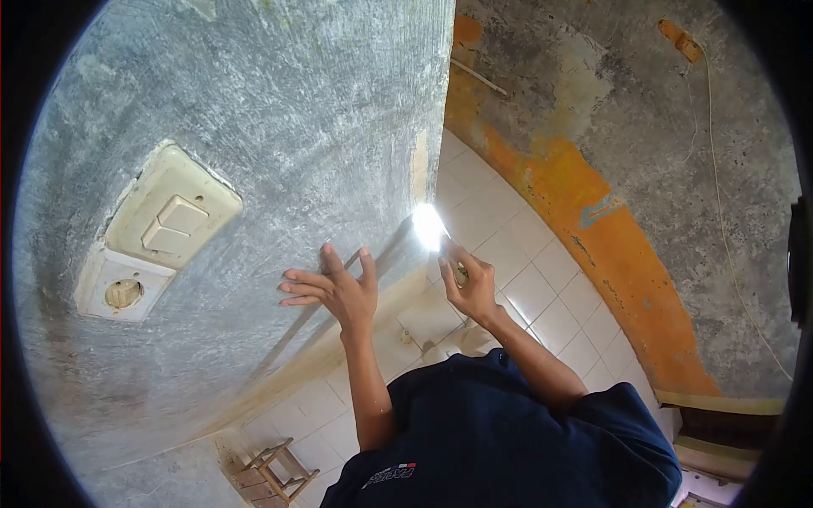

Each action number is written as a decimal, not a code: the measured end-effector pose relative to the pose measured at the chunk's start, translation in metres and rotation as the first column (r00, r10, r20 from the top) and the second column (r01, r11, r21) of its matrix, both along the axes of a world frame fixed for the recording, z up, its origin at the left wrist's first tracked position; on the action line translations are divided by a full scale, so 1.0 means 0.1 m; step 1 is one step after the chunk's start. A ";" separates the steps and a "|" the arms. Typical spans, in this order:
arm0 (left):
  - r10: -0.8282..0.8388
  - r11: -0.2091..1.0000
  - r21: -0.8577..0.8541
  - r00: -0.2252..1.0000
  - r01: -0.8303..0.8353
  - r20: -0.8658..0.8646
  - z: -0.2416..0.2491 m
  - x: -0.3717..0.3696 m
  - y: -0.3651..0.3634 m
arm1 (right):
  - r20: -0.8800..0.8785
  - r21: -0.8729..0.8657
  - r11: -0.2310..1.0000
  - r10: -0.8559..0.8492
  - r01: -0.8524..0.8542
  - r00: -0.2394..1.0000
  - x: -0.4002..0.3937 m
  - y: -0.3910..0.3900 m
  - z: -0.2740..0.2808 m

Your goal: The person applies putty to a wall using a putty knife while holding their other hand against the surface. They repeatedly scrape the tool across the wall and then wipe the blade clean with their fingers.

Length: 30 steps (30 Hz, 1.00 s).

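My right hand (pixel 471 286) is closed around the handle of a scraper (pixel 429 227), most of it hidden by the fingers. Its broad blade glares white with reflected light and lies at the vertical edge of the grey wall (pixel 279 110). To the left, my left hand (pixel 343 292) has its fingers spread, fingertips right at the wall's surface, holding nothing. A bare tan strip (pixel 419 165) runs along the wall edge just above the blade.
A light switch (pixel 176 222) and a power socket (pixel 124 292) sit in the wall at left. Pale floor tiles (pixel 542 233) lie below. A small wooden stool (pixel 284 474) stands at lower left. Across the floor, another wall has an orange band (pixel 627 245) and a hanging cable (pixel 716 169).
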<state>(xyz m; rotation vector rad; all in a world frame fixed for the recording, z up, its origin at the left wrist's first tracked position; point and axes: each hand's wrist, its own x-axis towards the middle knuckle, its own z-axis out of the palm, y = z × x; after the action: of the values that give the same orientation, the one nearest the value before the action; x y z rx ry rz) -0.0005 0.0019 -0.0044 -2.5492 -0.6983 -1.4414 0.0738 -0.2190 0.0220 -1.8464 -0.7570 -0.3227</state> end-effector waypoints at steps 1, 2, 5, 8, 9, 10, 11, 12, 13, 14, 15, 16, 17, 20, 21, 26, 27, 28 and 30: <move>0.001 1.000 -0.004 1.000 -0.001 -0.004 -0.01 -0.01 0.00 | -0.007 -0.043 0.999 -0.006 0.006 1.000 0.00 -0.03 0.00; -0.001 1.000 -0.007 1.000 0.000 -0.009 -0.01 -0.02 0.00 | -0.015 -0.086 0.996 -0.015 0.014 1.000 -0.01 -0.05 0.03; -0.005 0.999 -0.037 1.000 0.004 -0.011 0.00 -0.02 -0.02 | 0.046 -0.110 0.994 -0.018 0.023 0.999 0.05 -0.08 -0.10; 0.000 1.000 -0.015 1.000 -0.001 -0.014 -0.02 -0.02 0.01 | 0.067 -0.103 0.993 -0.043 0.050 0.997 0.05 -0.05 -0.42; 0.000 1.000 -0.011 1.000 0.000 -0.013 -0.01 -0.02 0.02 | 0.068 -0.099 0.994 -0.044 0.051 0.997 0.05 0.02 -0.26; 0.002 1.000 -0.013 1.000 -0.002 -0.011 -0.01 -0.01 0.02 | 0.102 -0.069 0.995 -0.067 0.074 0.993 0.05 0.09 -0.09; 0.006 1.000 -0.017 1.000 -0.006 -0.012 -0.02 -0.02 0.00 | 0.133 -0.040 0.995 -0.088 0.094 0.987 0.06 0.14 0.05; 0.007 1.000 -0.018 1.000 -0.007 -0.022 -0.02 -0.06 -0.02 | 0.124 -0.043 0.995 -0.087 0.093 0.988 0.05 0.15 0.07; 0.000 1.000 -0.026 1.000 -0.001 -0.021 -0.02 -0.06 -0.03 | 0.141 -0.001 0.996 -0.085 0.086 0.986 0.05 0.18 0.09; -0.007 1.000 -0.029 1.000 0.006 -0.010 0.02 -0.03 -0.02 | 0.167 0.047 0.996 -0.086 0.080 0.982 0.07 0.22 0.12; -0.009 1.000 -0.021 1.000 0.009 -0.006 0.03 -0.01 -0.01 | 0.171 0.056 0.995 -0.090 0.082 0.981 0.06 0.19 0.00; -0.002 1.000 -0.017 1.000 0.002 -0.011 0.02 -0.02 -0.01 | 0.133 -0.050 0.995 -0.077 0.085 0.988 0.00 0.10 -0.23; 0.005 1.000 -0.016 1.000 -0.005 -0.016 0.00 -0.03 -0.01 | 0.093 -0.158 0.984 -0.068 0.082 0.993 -0.05 0.09 -0.25; -0.002 1.000 -0.005 1.000 0.002 -0.019 -0.04 -0.04 0.02 | 0.031 -0.132 0.991 -0.027 0.030 0.999 -0.07 0.11 -0.18; 0.002 1.000 -0.013 1.000 -0.002 -0.026 -0.05 -0.04 -0.01 | 0.024 -0.140 0.990 -0.022 0.025 0.999 -0.06 0.15 -0.04; -0.004 1.000 -0.016 1.000 0.004 -0.030 0.00 -0.05 -0.01 | 0.088 0.037 0.999 -0.031 0.028 0.996 -0.05 0.25 -0.19; -0.007 1.000 -0.010 1.000 0.007 -0.026 0.00 -0.05 -0.01 | 0.091 0.042 0.999 -0.035 0.031 0.995 -0.08 0.24 -0.32; -0.002 1.000 -0.009 0.999 0.002 -0.035 -0.02 -0.06 0.00 | 0.066 0.029 0.999 -0.020 0.018 0.998 -0.11 0.23 -0.46; 0.005 1.000 -0.012 0.999 -0.006 -0.042 -0.01 -0.02 0.01 | 0.042 0.013 1.000 -0.004 0.003 0.999 -0.07 0.27 -0.37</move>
<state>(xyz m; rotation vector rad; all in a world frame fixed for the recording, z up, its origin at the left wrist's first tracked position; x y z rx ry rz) -0.0021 0.0033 -0.0050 -2.5761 -0.7088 -1.3826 0.0663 -0.1924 -0.0152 -1.8342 -0.7793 -0.3691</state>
